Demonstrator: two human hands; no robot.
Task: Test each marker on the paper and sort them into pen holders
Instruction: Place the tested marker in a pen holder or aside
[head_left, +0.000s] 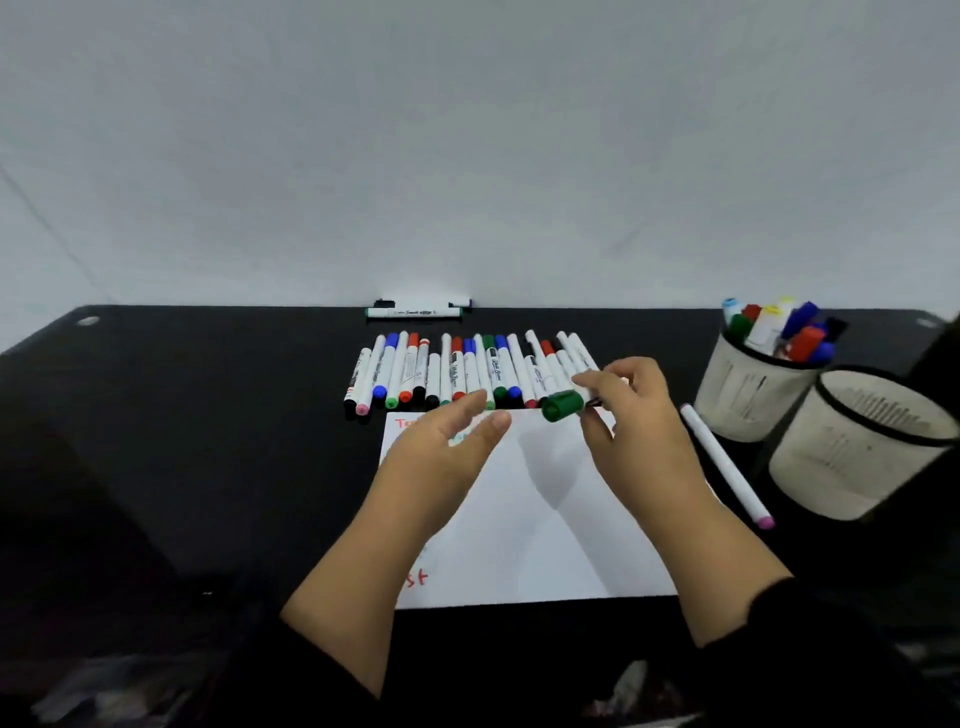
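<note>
Two pale pen holders stand to the right of the paper (535, 519) on your black bench (182, 441): the farther holder (748, 389) is packed with markers, their blue, red, green, yellow and light-blue caps sticking up, while what the nearer holder (857, 457) contains cannot be told from this angle. Between the paper and those holders lies a loose white marker (727, 467) with a pink end, pointing diagonally. Just beyond the paper's far edge a row of markers (467, 371) lies side by side, and farther back, against the plain grey wall (467, 156), two more markers (415, 310) rest lengthwise. Your right hand (628, 410) hovers over the paper's far right corner, fingers pinching a marker with a green cap (563, 405), the cap pointing left. Your left hand (441, 447) floats over the paper's far left part, fingers straight and relaxed, holding nothing. Red writing shows on the paper near its left edge.
</note>
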